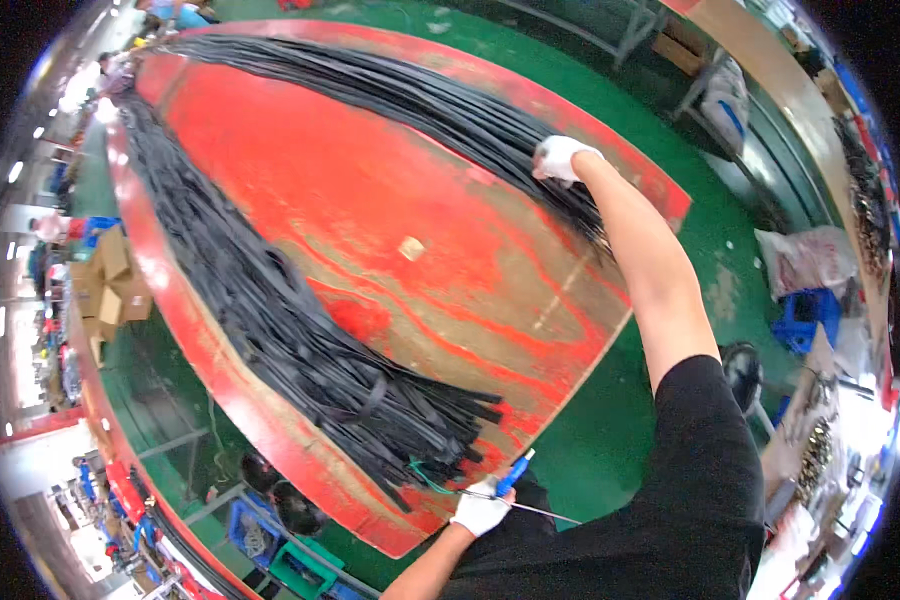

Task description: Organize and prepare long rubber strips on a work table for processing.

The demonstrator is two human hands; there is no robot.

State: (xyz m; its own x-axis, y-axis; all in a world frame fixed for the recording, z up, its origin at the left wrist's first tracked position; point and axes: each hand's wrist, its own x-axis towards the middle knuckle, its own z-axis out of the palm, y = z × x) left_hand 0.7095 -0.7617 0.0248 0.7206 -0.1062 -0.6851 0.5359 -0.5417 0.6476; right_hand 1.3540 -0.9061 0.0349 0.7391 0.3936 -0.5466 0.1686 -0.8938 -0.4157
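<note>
My left hand (482, 508), in a white glove, is closed at the table's near edge. A blue-handled tool (514, 474) sticks up out of it, and a thin metal rod (545, 514) passes across the same hand. By its fingers lies a bit of green cord (428, 480), close to the cut ends of a thick bundle of black strips (270, 300). My right arm reaches far out, and its white-gloved hand (564, 160) is closed on a second bundle of black strips (420, 98) along the right side. Its fingertips are partly hidden.
Both bundles lie along a worn red table (370, 180) and converge at its far end. A small tan scrap (411, 248) sits mid-table. Cardboard boxes (115, 285) and blue and green crates (305, 568) stand left; a white sack (808, 258) and blue crate (806, 318) stand right.
</note>
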